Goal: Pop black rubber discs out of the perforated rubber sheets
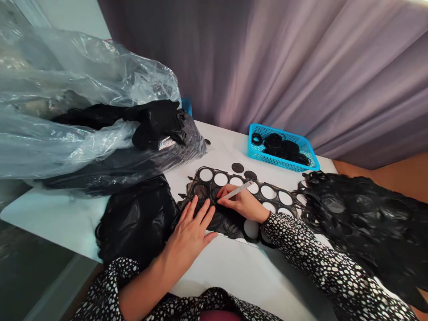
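A black sheet (292, 196) with rows of round rings lies on the white table. White shows through many of its circles, while several at the left and lower side are dark. My left hand (192, 229) rests on the sheet's lower left part, palm down with fingers spread, holding nothing. Just to its right, my right hand (245, 204) pinches a slim white pen-like tool (238, 190), its lower end at a dark circle in the middle row. Two loose black discs (237, 168) lie beyond the sheet's far edge.
A blue basket (284, 164) with black rings stands at the back. Black sheets are heaped at the right (368, 223) and stacked at the left (137, 223). A large clear plastic bag (100, 142) with black material covers the back left. A curtain (267, 67) hangs behind the table.
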A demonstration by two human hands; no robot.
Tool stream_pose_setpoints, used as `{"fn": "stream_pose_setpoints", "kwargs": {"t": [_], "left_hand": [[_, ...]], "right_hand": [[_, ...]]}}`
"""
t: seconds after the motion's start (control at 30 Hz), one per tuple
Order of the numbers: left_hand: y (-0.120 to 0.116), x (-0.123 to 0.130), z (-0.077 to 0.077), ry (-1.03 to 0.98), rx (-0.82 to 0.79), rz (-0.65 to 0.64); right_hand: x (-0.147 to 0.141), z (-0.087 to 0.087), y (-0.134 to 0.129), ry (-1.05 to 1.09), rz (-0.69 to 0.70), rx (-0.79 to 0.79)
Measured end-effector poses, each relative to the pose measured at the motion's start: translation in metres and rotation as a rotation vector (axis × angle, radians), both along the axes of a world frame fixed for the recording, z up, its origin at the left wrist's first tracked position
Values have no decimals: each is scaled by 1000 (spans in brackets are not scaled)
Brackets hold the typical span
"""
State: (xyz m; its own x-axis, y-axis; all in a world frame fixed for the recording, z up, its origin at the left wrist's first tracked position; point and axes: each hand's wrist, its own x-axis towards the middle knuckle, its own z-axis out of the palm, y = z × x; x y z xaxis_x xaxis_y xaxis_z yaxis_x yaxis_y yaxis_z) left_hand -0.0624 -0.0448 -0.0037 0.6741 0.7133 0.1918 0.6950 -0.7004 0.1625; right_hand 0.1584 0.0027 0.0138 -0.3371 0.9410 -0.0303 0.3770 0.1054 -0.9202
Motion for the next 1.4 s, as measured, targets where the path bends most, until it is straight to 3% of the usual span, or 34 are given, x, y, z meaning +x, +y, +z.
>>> {"fn": "stream_pose_setpoints", "kwargs": {"t": [1.07,1.2,1.4], "left_hand": [[-1,1,4,26,27,-2],[-1,1,2,45,32,-1],[-2,1,-6,7,42,26]], "right_hand": [[0,-2,1,-40,12,80],[-3,-2,-5,-130,16,212],[-27,-5,-31,-580,128,572]]}}
